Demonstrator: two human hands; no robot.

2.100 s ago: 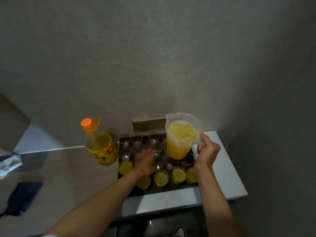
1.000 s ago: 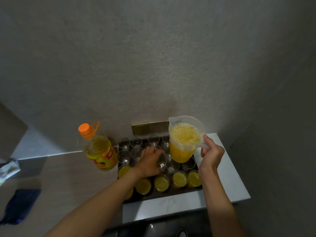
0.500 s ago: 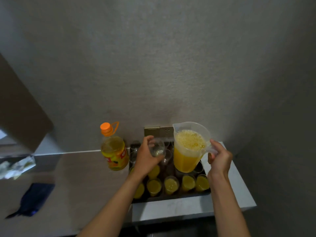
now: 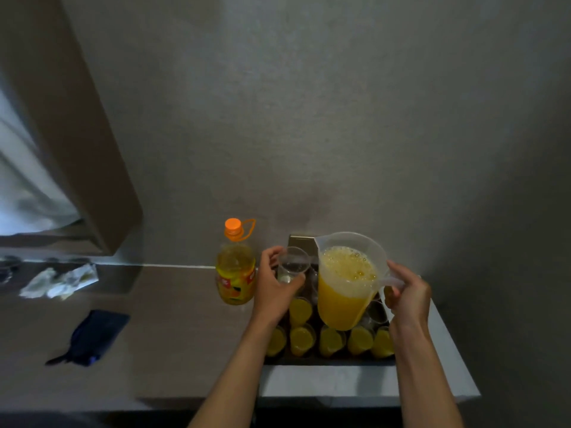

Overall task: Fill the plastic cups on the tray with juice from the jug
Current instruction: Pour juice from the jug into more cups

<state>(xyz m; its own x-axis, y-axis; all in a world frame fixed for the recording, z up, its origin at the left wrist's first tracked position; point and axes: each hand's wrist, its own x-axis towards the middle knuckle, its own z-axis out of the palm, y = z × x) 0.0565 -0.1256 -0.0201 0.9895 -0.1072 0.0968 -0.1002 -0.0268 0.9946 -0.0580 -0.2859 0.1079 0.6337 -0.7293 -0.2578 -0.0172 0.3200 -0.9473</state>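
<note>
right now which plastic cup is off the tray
The empty clear plastic cup held in the left hand, raised beside the translucent juice jug; the others stand on the dark tray.

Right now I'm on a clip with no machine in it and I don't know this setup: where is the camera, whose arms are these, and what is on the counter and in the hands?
There is no robot here. One wide-angle camera sits on a person's head, looking forward and down, so both arms are that person's own. The left hand holds an empty clear plastic cup raised above the dark tray. The right hand grips the handle of a translucent plastic jug of frothy orange juice. On the tray, the nearest row of cups is already filled. Beside the tray stands an orange-capped juice bottle; further left lie a dark blue pouch and crumpled wrappers.
</note>
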